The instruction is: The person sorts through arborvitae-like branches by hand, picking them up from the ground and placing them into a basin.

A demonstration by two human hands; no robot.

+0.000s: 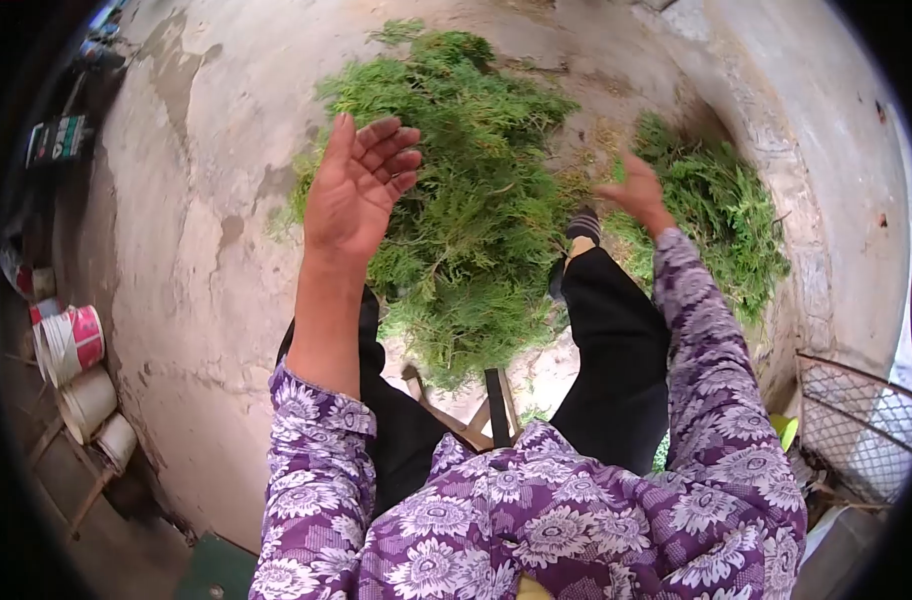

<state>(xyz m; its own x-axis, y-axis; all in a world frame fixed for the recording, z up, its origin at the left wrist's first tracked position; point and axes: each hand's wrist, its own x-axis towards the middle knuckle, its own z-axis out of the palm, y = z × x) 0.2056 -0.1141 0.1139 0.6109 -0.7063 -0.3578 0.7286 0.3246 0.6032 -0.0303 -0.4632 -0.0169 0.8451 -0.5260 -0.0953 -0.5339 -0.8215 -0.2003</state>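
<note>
My left hand (361, 188) is raised over the left side of a large heap of green conifer sprigs (466, 210). Its palm faces up, with the fingers loosely curled and nothing in them. To the right, my right hand (639, 192) hangs between that heap and a smaller pile of green sprigs (721, 215). The thumb sticks out apart from the fingers, which are a little blurred, and I see nothing held. The big heap lies on the floor in front of me and reaches back between my legs.
A wooden frame (461, 428) with a dark strap stands between my knees. Several white buckets (71, 345) lie along the left edge. At right, a wire mesh panel (856, 425) leans near the wall (836, 90). The concrete floor (201, 200) is stained and uneven.
</note>
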